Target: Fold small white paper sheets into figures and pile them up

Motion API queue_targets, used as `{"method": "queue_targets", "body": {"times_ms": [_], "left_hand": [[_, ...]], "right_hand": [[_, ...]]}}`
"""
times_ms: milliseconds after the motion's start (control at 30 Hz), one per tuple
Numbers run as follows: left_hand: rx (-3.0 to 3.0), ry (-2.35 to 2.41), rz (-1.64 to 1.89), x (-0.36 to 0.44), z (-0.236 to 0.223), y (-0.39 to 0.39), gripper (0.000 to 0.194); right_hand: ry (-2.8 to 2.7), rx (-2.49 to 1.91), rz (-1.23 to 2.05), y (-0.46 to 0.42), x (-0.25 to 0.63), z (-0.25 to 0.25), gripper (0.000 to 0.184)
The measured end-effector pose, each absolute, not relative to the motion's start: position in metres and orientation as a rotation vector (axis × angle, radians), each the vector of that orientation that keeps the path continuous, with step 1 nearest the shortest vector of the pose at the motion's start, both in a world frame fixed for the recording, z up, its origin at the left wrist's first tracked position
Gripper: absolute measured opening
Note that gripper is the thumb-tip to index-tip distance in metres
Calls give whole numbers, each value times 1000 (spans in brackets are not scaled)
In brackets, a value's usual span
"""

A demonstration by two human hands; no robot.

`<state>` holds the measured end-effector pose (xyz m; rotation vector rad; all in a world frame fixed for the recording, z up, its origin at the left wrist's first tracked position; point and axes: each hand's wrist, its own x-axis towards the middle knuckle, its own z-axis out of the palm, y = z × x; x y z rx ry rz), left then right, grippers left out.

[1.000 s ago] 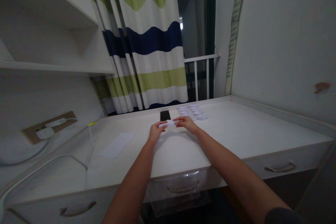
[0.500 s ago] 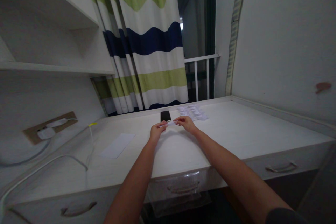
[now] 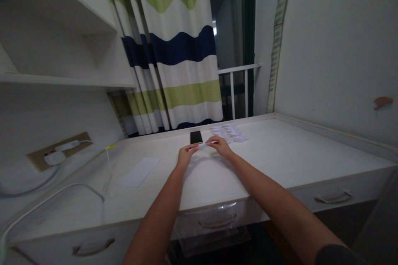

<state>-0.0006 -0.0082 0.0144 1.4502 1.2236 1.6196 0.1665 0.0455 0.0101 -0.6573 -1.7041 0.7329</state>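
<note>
My left hand point(image 3: 186, 155) and my right hand point(image 3: 221, 146) reach out over a white desk point(image 3: 248, 161), close together near its far side. Between my fingertips runs a narrow strip of white paper point(image 3: 202, 145), pinched at each end by one hand. Just beyond it lies a black smartphone point(image 3: 196, 137), face up and not touched by either hand. Further right, a scattered group of small white paper pieces point(image 3: 228, 132) sits near my right hand, apart from it. A loose white paper sheet point(image 3: 139, 172) lies to the left of my left hand.
A cable point(image 3: 52, 198) curves along the desk's left side from a wall socket panel point(image 3: 59, 152) with a white plug. A shelf point(image 3: 62, 78) overhangs the left. A striped curtain point(image 3: 177, 49) hangs behind the desk, and drawers with handles line its front.
The paper strip between my fingers looks thinner now, as if turned more edge-on. My hands have barely shifted, and the phone and paper pieces stay in place.
</note>
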Motion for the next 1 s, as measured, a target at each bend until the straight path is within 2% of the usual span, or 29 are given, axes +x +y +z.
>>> {"method": "queue_targets", "body": {"times_ms": [167,533,767,1000], "left_hand": [[1585,1238,1610,-1,13,-8,16],[1797,1310,1594,-3,10,-8,19],[1914,1295,1588,-3,8,-6,13],[1782,1281,1526,-1,13,-9,19]], "right_hand": [[-1732,-618,849,49,163,6,16],[-1773,-586,809,46,157,4,17],[-1886,-654,649,39,156,7,14],[-1875,-656,561,40,159,9,12]]}}
